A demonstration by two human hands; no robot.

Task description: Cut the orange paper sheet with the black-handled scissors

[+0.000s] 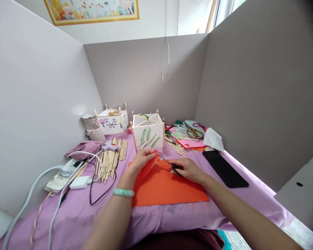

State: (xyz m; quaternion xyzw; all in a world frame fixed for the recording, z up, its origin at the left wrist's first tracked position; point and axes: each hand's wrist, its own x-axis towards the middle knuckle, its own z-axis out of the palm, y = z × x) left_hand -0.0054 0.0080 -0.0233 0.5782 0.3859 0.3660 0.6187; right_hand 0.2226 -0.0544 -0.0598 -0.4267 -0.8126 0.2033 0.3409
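My left hand [144, 159] pinches a folded-up piece of orange paper [148, 171] near its top corner. In my right hand [189, 169] is a pair of scissors [176, 168] with black handles, its blades pointing left at the edge of the held paper. Beneath both hands a larger orange sheet [169, 192] lies flat on the table. Just beyond them stands a white box lantern [148, 137] with wooden stick corners and green leaf drawings. My fingers partly hide the scissor handles.
Wooden sticks [108, 165], a glue gun [110, 146] and a power strip [64, 175] with cables lie left. A second lantern [112, 122] and a jar [91, 125] stand behind. To the right are a black phone [225, 169], white tissue [214, 139] and gold-handled scissors [194, 132]. Grey panels [146, 69] enclose the table.
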